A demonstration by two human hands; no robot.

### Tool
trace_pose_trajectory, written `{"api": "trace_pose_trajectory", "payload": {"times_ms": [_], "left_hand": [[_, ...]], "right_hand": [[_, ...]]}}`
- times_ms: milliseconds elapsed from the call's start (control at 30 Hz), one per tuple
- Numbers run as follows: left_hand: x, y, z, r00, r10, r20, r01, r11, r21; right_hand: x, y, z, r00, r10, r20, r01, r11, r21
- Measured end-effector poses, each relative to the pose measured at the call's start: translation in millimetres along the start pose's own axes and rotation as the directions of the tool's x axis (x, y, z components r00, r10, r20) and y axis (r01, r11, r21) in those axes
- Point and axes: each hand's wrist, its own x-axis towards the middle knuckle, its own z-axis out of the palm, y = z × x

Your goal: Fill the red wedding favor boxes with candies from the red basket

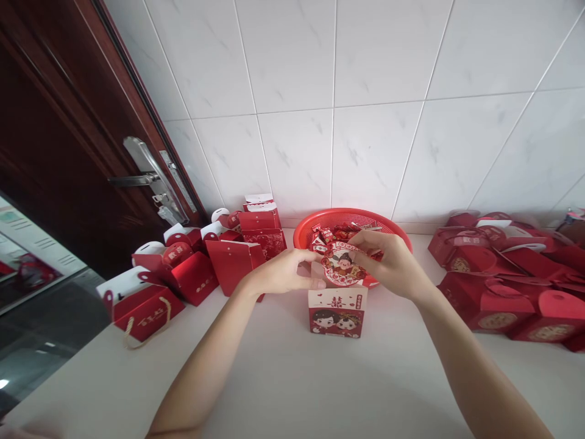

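Note:
A small upright candy gift box [337,322], red and cream with a cartoon couple on its front, stands on the white table. My left hand [289,271] grips its upper left edge, thumb in front and fingers curled behind. Just above the box's top is a round red-and-white packet [343,266] printed with a cartoon figure. My right hand [386,263] pinches this packet at its right side, fingers bent over it. Directly behind, a red plastic basket [354,213] holds wrapped candies [342,233], partly hidden by my right hand.
To the left are several open red gift boxes [194,277], one with a rope handle [167,314], and taller red boxes [235,262]. Several closed red boxes [491,305] crowd the right. A tiled wall [297,73] runs behind; a dark door [82,122] stands at left.

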Motion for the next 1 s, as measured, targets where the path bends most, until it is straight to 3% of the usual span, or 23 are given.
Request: {"api": "trace_pose_trajectory", "payload": {"times_ms": [600,800,1000], "left_hand": [[1,3,6.9,0.993,0.100,-0.060,-0.100,0.995,0.001],[5,2,10.3,0.986,0.123,-0.110,-0.125,0.992,-0.012],[4,-1,9.6,0.983,0.168,-0.079,-0.169,0.986,-0.006]], "right_hand": [[-1,-4,-12,0.967,0.037,-0.253,-0.040,0.999,-0.006],[-2,-7,-18,0.956,0.047,-0.291,-0.048,0.999,0.006],[-1,-7,-20,0.950,0.048,-0.308,-0.043,0.999,0.024]]}}
